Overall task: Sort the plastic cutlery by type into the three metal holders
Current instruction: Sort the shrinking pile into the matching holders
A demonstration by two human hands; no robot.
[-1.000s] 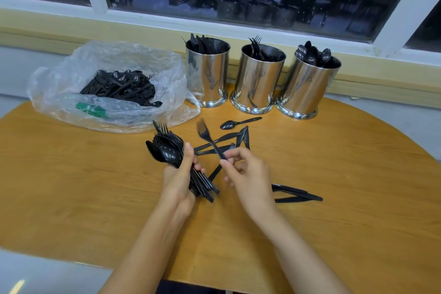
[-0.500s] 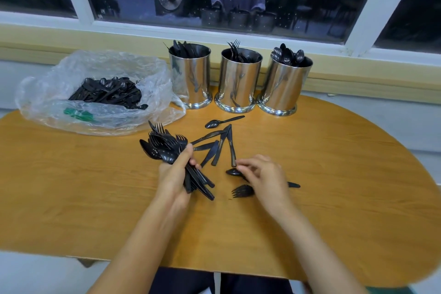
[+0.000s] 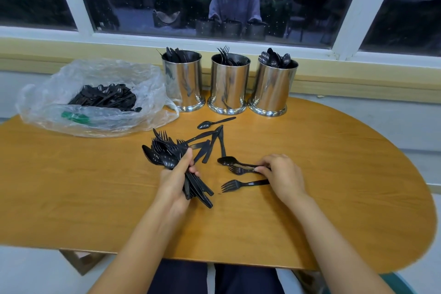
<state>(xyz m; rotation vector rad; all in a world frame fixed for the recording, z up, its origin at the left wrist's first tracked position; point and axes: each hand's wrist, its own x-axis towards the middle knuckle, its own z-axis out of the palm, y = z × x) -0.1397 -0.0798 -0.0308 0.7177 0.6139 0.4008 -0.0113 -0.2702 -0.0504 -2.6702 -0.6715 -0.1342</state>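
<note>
The wooden table (image 3: 334, 174) carries everything. At its far left lies a clear plastic bag (image 3: 71, 79) with a heap of black cutlery (image 3: 105, 99) inside; a green print on the bag is too blurred to read. Three metal holders stand in a row at the far edge, close together: the left holder (image 3: 183, 83) has knives, the middle holder (image 3: 229, 86) has forks, the right holder (image 3: 273, 88) has spoons. The left hand (image 3: 175, 181) grips a thick mixed bundle (image 3: 167, 155) of forks and spoons. The right hand (image 3: 284, 176) pinches the handle end of the upper fork (image 3: 238, 170), which lies on the table beside a near spoon (image 3: 226, 160). The lower fork (image 3: 236, 185) lies just beside this hand. Some loose knives (image 3: 212, 143) and a far spoon (image 3: 210, 123) lie before the holders
</note>
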